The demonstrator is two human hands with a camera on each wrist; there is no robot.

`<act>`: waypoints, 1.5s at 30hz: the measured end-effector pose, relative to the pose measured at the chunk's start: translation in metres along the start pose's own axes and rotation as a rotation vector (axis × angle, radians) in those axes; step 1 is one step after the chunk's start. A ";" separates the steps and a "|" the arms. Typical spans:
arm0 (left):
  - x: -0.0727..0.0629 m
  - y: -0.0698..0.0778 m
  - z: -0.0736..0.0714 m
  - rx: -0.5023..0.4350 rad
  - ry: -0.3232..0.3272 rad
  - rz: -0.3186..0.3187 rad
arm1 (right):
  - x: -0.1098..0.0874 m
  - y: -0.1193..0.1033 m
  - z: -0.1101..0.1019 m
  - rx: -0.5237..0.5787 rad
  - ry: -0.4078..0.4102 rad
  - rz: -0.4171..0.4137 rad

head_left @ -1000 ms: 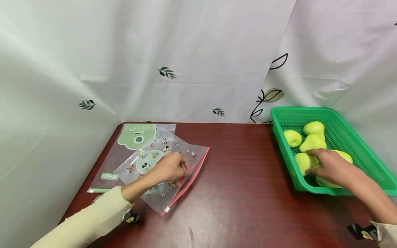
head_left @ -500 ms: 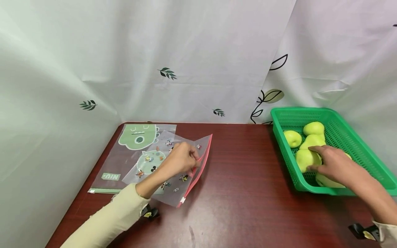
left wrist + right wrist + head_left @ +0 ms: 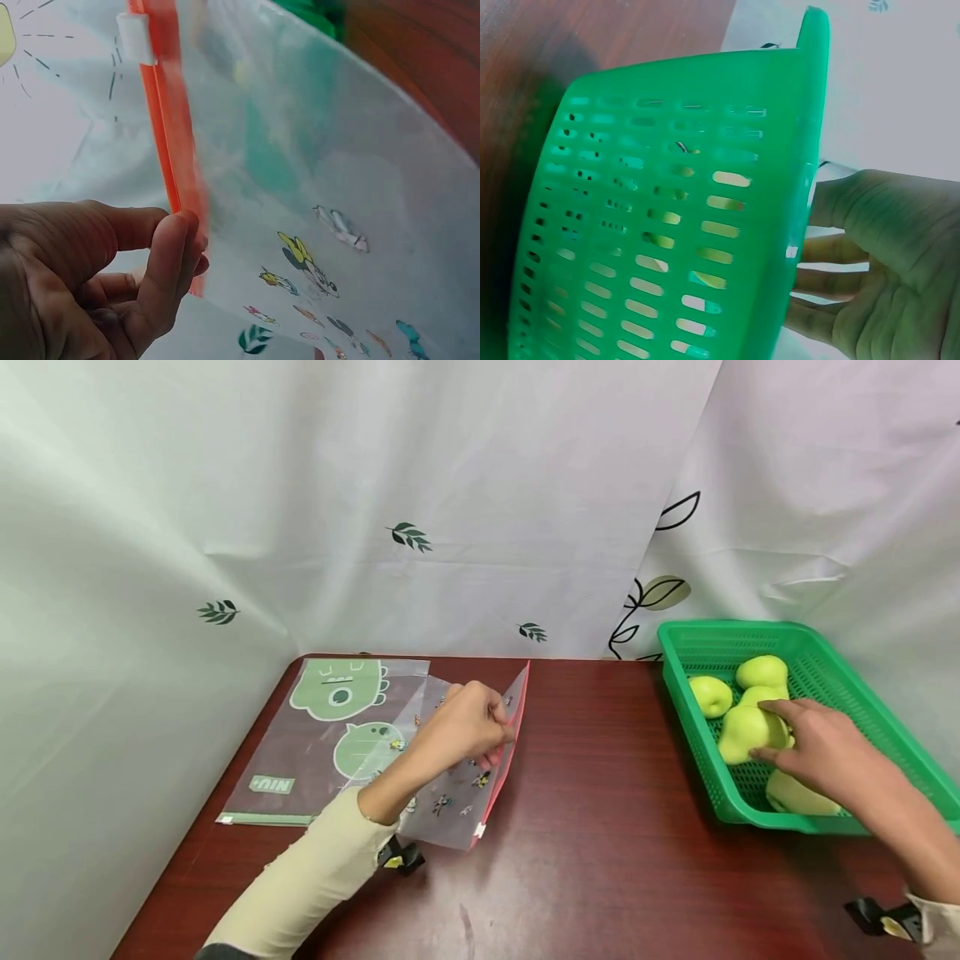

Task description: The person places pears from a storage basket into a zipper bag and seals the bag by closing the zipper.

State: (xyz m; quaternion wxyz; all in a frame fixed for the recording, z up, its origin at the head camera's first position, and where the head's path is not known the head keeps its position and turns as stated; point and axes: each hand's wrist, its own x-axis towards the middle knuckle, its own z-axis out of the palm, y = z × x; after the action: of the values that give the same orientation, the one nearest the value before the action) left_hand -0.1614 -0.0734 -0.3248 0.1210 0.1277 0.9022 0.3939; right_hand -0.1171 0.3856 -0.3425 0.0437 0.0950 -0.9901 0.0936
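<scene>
My left hand (image 3: pixel 468 718) pinches the red zip edge of a clear zip bag (image 3: pixel 453 814) printed with small cartoon figures. That edge is raised off the table, and a white slider (image 3: pixel 135 39) shows on the zip in the left wrist view. Over at the right, my right hand (image 3: pixel 832 752) holds a yellow-green pear (image 3: pixel 746 735) between thumb and fingers, inside the green basket (image 3: pixel 693 752). In the right wrist view the basket wall hides the fingertips and most of the fruit.
Under the held bag lies another clear zip bag (image 3: pixel 307 752) with green prints, flat on the dark red table (image 3: pixel 592 860). More yellow-green fruits stay in the basket, among them one at the left (image 3: pixel 710 696) and one in front (image 3: pixel 798 793). White patterned cloth (image 3: pixel 480 485) hangs behind.
My left hand has moved right and slightly away, drawing the red-zipped bag along and lifting its edge. The pear in my right hand has shifted up a little from the fruit beside it.
</scene>
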 end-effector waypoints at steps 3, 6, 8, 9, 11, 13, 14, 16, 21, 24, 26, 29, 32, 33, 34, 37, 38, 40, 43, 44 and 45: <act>0.002 0.008 0.000 0.011 0.014 0.005 | -0.001 -0.002 -0.002 0.000 0.038 0.022; 0.004 0.014 -0.001 0.001 0.026 0.020 | -0.001 -0.004 -0.003 0.006 0.079 0.041; 0.004 0.017 -0.001 -0.024 0.033 0.041 | -0.001 -0.005 -0.004 0.013 0.119 0.045; 0.005 0.019 -0.001 -0.037 0.035 0.050 | -0.001 -0.006 -0.004 0.017 0.133 0.047; 0.006 0.022 -0.002 -0.052 0.050 0.064 | -0.001 -0.008 -0.006 0.029 0.156 0.056; 0.007 0.025 -0.001 -0.068 0.065 0.066 | 0.000 -0.011 -0.007 0.035 0.172 0.070; 0.008 0.026 -0.001 -0.078 0.069 0.061 | 0.000 -0.013 -0.008 0.039 0.185 0.073; 0.010 0.028 -0.001 -0.088 0.076 0.052 | 0.001 -0.017 -0.010 0.054 0.212 0.079; 0.016 0.033 0.001 -0.157 0.068 0.036 | 0.004 -0.029 -0.016 0.090 0.316 0.051; 0.019 0.035 0.000 -0.206 0.067 0.021 | 0.006 -0.038 -0.019 0.102 0.374 0.021; 0.020 0.036 0.000 -0.219 0.077 0.015 | 0.006 -0.044 -0.021 0.116 0.410 -0.002; 0.022 0.037 -0.001 -0.225 0.089 0.020 | 0.007 -0.054 -0.024 0.130 0.477 -0.050; 0.024 0.039 -0.002 -0.215 0.095 0.021 | 0.009 -0.063 -0.026 0.143 0.531 -0.088; 0.024 0.039 -0.002 -0.213 0.092 0.017 | 0.010 -0.067 -0.026 0.148 0.545 -0.098; 0.025 0.040 -0.002 -0.212 0.091 0.012 | 0.011 -0.070 -0.027 0.153 0.553 -0.106; 0.025 0.042 -0.002 -0.211 0.085 0.006 | 0.013 -0.081 -0.028 0.178 0.578 -0.130; 0.025 0.042 -0.002 -0.217 0.084 0.008 | 0.014 -0.084 -0.029 0.189 0.587 -0.145; 0.026 0.043 -0.002 -0.229 0.083 0.017 | 0.016 -0.092 -0.030 0.212 0.610 -0.183; 0.026 0.044 -0.001 -0.245 0.084 0.042 | 0.019 -0.104 -0.032 0.241 0.652 -0.246; 0.026 0.044 0.000 -0.251 0.083 0.047 | 0.020 -0.108 -0.032 0.252 0.664 -0.268; 0.027 0.044 0.000 -0.253 0.082 0.053 | 0.021 -0.112 -0.032 0.266 0.680 -0.287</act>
State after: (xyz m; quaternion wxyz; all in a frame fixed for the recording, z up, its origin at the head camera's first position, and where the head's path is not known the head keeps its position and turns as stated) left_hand -0.1804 -0.0358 -0.2955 0.0884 0.1191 0.8459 0.5123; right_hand -0.1130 0.2800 -0.2894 0.3693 0.2008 -0.8750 0.2403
